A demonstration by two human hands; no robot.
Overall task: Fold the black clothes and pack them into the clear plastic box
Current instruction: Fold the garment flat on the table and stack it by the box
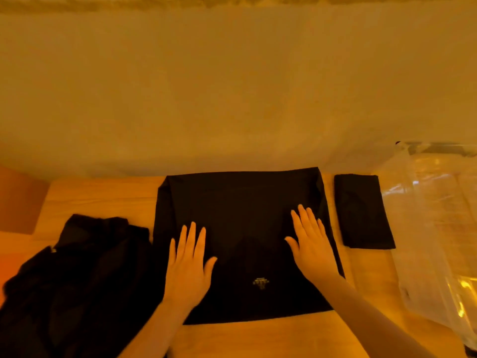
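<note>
On the wooden tabletop, we press our left hand and right hand, grip released, flat on the black garment, folded piece beside clear plastic box

Wooden table, light grain, lit warm orange. Plain pale wall directly behind its far edge. Reddish-brown panel at the table's left end.

Left hand and right hand press flat on a black garment. A folded black piece lies beside the clear plastic box.
</note>
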